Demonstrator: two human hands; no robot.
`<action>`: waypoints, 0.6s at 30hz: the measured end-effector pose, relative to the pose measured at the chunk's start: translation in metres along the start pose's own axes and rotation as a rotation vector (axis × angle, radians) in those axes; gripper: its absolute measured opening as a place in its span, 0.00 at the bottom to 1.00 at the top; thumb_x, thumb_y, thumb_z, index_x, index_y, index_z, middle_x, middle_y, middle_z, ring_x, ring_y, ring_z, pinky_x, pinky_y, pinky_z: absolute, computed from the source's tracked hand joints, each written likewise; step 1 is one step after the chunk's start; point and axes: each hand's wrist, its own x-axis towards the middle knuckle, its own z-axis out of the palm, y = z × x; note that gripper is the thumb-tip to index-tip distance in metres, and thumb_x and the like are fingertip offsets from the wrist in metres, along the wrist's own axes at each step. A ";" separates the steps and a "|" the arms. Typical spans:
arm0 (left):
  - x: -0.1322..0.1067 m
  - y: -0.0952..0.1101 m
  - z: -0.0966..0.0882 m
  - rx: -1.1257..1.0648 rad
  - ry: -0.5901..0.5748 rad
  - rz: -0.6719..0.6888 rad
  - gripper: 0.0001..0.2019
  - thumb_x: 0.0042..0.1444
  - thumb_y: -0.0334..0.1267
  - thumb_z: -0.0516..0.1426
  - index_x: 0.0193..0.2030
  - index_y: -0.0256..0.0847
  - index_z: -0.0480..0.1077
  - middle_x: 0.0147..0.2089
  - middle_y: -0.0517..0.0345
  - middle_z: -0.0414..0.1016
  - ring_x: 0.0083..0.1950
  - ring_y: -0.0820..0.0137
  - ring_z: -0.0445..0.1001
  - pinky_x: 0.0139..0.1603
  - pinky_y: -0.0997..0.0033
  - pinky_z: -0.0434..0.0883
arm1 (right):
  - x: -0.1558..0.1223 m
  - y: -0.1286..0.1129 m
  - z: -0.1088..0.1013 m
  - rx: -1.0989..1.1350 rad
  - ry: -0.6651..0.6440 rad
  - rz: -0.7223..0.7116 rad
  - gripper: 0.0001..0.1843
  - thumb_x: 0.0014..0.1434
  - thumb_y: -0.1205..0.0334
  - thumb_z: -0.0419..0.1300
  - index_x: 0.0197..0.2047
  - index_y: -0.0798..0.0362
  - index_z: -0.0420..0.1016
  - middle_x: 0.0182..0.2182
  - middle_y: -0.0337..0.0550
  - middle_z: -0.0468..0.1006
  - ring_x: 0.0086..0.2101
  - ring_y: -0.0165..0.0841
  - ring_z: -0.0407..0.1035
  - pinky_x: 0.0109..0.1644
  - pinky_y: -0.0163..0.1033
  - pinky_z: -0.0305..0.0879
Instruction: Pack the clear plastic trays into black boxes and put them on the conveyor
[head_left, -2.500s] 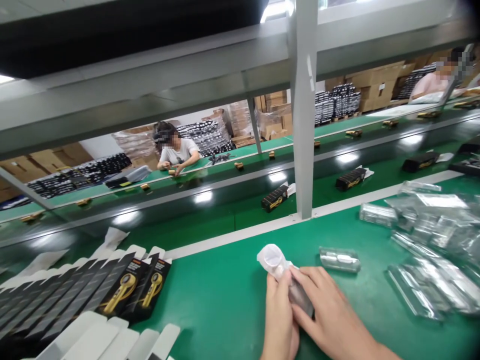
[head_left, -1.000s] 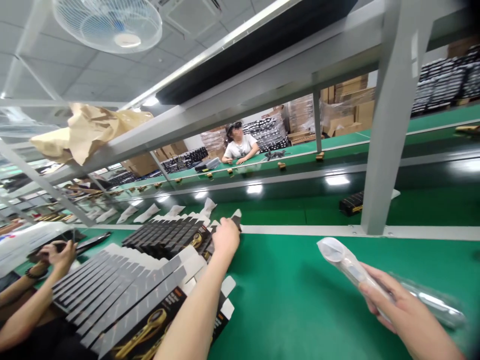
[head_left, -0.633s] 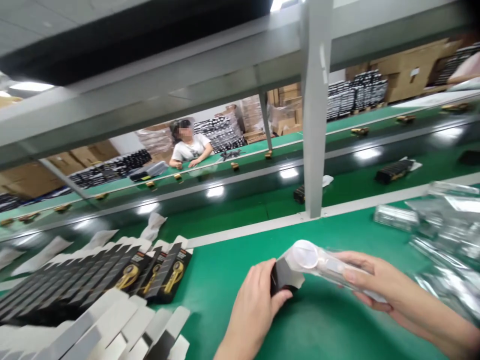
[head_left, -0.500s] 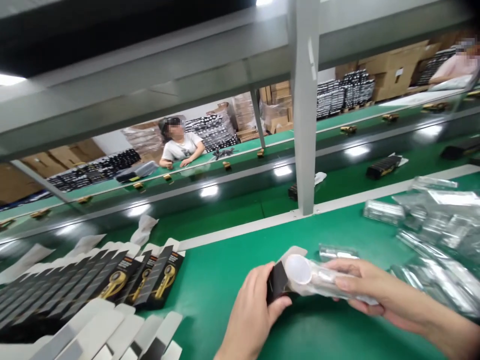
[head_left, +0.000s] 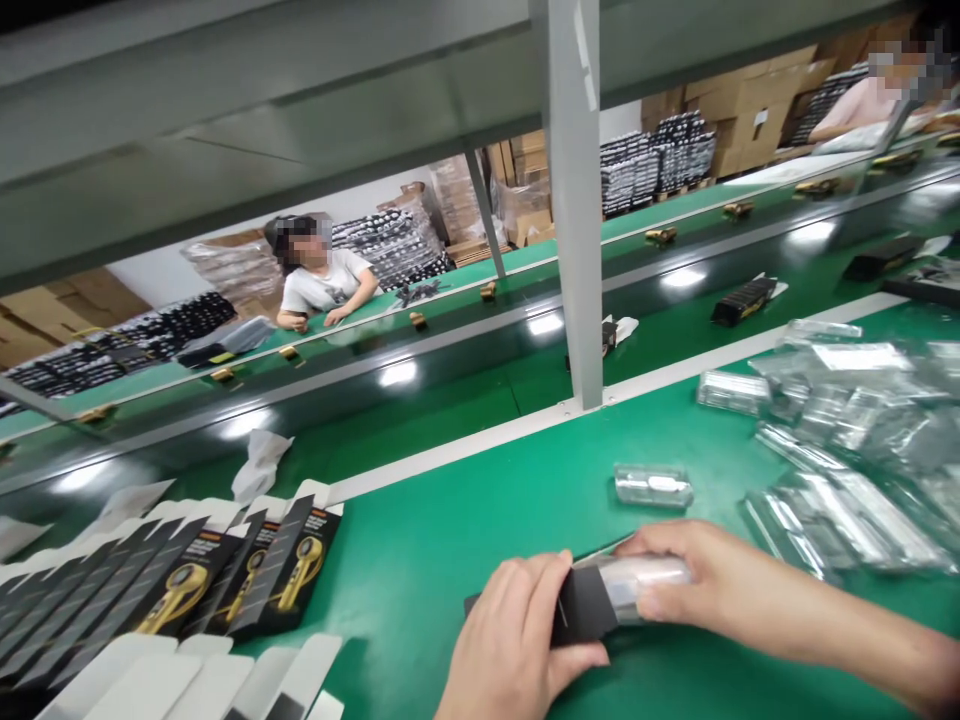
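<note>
My left hand point(head_left: 517, 640) is wrapped round a black cardboard box point(head_left: 581, 607) lying on the green table top point(head_left: 450, 530). My right hand point(head_left: 701, 585) grips a clear plastic blister pack point(head_left: 649, 578) whose front part sits inside the box's open end. A small clear plastic shell point(head_left: 652, 485) lies on the table just beyond my right hand.
Flat black boxes with gold prints point(head_left: 187, 590) fan out at the left. A heap of clear blister packs point(head_left: 847, 440) fills the right. A grey post point(head_left: 576, 210) stands behind. Black boxes point(head_left: 742, 298) ride the conveyor; a person point(head_left: 319, 280) works at the far side.
My left hand fetched a black box from the left stack and brought it to the middle. The blister pack in my right hand has slid into the box's open end.
</note>
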 end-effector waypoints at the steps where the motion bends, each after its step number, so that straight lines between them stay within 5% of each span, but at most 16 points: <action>1: 0.001 0.000 0.001 0.001 -0.007 0.019 0.38 0.48 0.51 0.61 0.65 0.48 0.55 0.49 0.47 0.75 0.45 0.56 0.75 0.47 0.62 0.72 | 0.000 -0.001 0.005 -0.032 0.018 -0.027 0.10 0.53 0.64 0.59 0.40 0.49 0.76 0.35 0.37 0.78 0.36 0.36 0.71 0.37 0.34 0.63; 4: 0.004 0.001 0.003 0.039 -0.045 0.100 0.36 0.48 0.51 0.61 0.63 0.46 0.58 0.46 0.47 0.77 0.44 0.55 0.76 0.47 0.61 0.72 | 0.001 -0.002 0.017 -0.165 0.059 -0.107 0.09 0.53 0.69 0.57 0.36 0.48 0.75 0.34 0.35 0.77 0.35 0.34 0.71 0.38 0.33 0.63; 8: 0.010 0.001 0.001 0.093 -0.026 0.133 0.32 0.50 0.52 0.60 0.60 0.42 0.61 0.44 0.47 0.77 0.40 0.59 0.76 0.42 0.64 0.74 | 0.007 0.000 0.015 -0.197 0.047 -0.115 0.05 0.55 0.61 0.59 0.37 0.49 0.70 0.36 0.36 0.76 0.36 0.34 0.70 0.39 0.34 0.63; 10: 0.015 0.000 -0.004 0.088 -0.037 0.132 0.29 0.51 0.52 0.59 0.57 0.41 0.62 0.43 0.47 0.77 0.39 0.61 0.76 0.40 0.67 0.74 | 0.009 0.003 0.007 -0.117 0.000 -0.120 0.11 0.54 0.57 0.62 0.40 0.49 0.68 0.38 0.37 0.74 0.36 0.34 0.69 0.38 0.34 0.64; 13: 0.030 -0.014 -0.016 0.073 -0.093 0.043 0.23 0.55 0.51 0.56 0.54 0.42 0.62 0.45 0.49 0.75 0.43 0.63 0.74 0.43 0.68 0.72 | 0.007 0.010 -0.013 0.050 -0.052 -0.106 0.28 0.55 0.52 0.60 0.57 0.43 0.58 0.46 0.40 0.71 0.36 0.34 0.69 0.34 0.34 0.65; 15: 0.047 -0.035 -0.025 0.100 -0.118 -0.061 0.21 0.57 0.49 0.55 0.54 0.44 0.62 0.49 0.50 0.73 0.47 0.62 0.72 0.47 0.65 0.70 | 0.003 0.020 -0.026 -0.056 0.141 -0.054 0.32 0.58 0.49 0.57 0.63 0.39 0.51 0.49 0.42 0.70 0.37 0.36 0.69 0.35 0.37 0.66; 18: 0.085 -0.085 -0.034 0.194 -0.083 -0.213 0.19 0.59 0.47 0.53 0.55 0.44 0.62 0.52 0.50 0.70 0.52 0.61 0.69 0.52 0.60 0.67 | -0.003 0.048 -0.036 -0.523 0.572 -0.124 0.15 0.58 0.48 0.58 0.48 0.40 0.72 0.40 0.41 0.75 0.37 0.40 0.69 0.42 0.45 0.64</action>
